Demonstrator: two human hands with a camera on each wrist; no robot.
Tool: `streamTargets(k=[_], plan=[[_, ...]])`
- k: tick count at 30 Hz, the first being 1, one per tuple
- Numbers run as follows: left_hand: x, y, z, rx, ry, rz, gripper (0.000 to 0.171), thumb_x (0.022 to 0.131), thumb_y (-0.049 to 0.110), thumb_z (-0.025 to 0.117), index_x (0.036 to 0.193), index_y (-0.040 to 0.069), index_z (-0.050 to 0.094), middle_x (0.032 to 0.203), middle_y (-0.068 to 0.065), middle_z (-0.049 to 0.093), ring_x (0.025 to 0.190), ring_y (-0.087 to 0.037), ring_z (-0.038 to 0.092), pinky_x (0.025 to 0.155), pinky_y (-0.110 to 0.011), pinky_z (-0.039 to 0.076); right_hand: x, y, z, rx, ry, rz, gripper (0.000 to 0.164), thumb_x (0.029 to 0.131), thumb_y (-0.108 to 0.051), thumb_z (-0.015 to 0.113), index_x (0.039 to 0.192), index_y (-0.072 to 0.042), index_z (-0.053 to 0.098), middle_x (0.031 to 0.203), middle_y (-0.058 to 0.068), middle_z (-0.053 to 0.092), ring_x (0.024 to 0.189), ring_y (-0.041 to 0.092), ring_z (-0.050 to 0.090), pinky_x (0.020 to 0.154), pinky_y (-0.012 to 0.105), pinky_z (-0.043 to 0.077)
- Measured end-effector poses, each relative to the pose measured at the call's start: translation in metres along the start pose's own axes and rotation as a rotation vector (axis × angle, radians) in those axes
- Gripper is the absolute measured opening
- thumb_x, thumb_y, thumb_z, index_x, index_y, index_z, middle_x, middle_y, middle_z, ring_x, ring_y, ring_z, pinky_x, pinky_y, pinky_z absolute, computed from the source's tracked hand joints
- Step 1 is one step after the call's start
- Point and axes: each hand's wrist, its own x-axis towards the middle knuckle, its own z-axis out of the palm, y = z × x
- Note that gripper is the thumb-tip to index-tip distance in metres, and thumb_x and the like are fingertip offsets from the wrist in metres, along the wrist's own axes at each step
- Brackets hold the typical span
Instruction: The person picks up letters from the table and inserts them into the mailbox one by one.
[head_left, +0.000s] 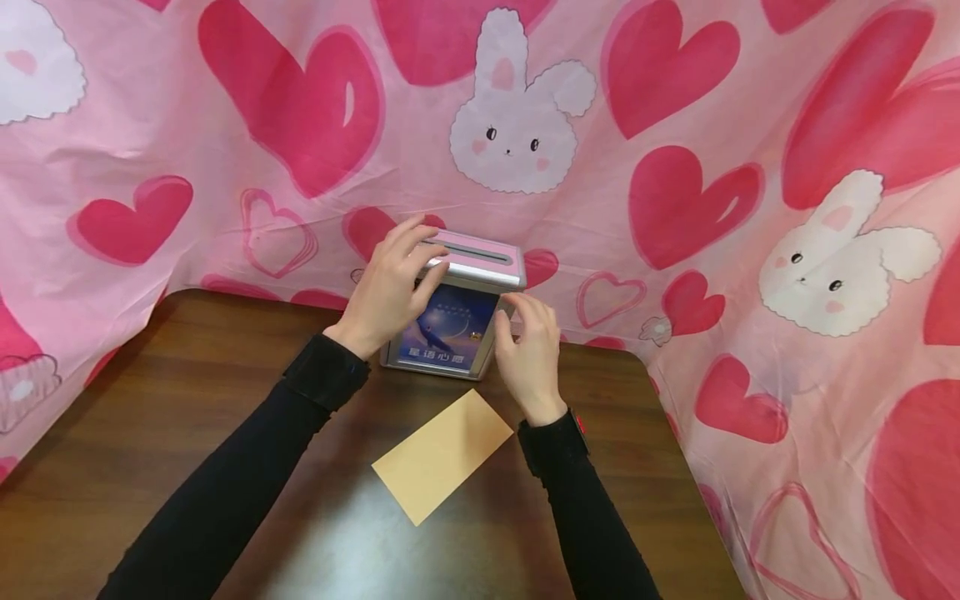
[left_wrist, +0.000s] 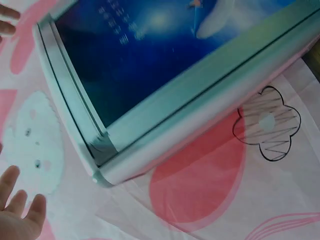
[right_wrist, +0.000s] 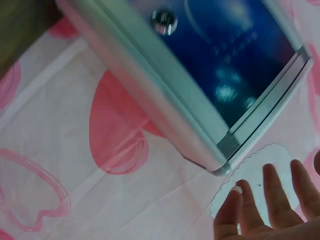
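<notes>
A pink and silver box [head_left: 480,265] with a long slot in its top stands at the table's far side. Its front is a dark blue panel [head_left: 442,329] with white characters and a small round lock [right_wrist: 164,21]. My left hand [head_left: 386,287] is at the box's upper left corner, fingers spread and loosely bent. By the right side is my right hand [head_left: 531,354], its fingers relaxed. Both wrist views show fingers apart from the box frame, with nothing held. A tan paper rectangle [head_left: 442,457] lies slantwise on the table in front of the box.
Behind the brown wooden table [head_left: 300,533] hangs a pink cloth [head_left: 420,167] with hearts and rabbits. It comes down right behind the box and along both sides of the table. Black sleeves cover both forearms.
</notes>
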Motion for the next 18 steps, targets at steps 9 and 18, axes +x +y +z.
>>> streamTargets(k=[9,18], plan=[[-0.037,0.017,0.01,-0.016,0.047,0.079,0.016,0.085,0.01,0.069,0.096,-0.001,0.071,0.111,-0.02,0.064,0.117,-0.033,0.049,0.097,-0.053,0.043,-0.07,0.005,0.002,-0.178,-0.175,0.154,0.022,0.087,-0.02,0.061,0.105,-0.012,0.072,0.11,0.007,0.07,0.1,0.027,0.058,0.074,0.052,0.045],[-0.075,0.011,0.031,-0.035,-0.011,-0.032,0.015,0.084,0.009,0.07,0.097,0.001,0.072,0.102,-0.015,0.066,0.103,-0.029,0.055,0.089,-0.048,0.049,-0.132,0.025,0.016,-0.348,-0.56,0.168,0.042,0.085,-0.039,0.066,0.11,-0.006,0.071,0.105,0.014,0.072,0.091,0.033,0.064,0.068,0.059,0.05]])
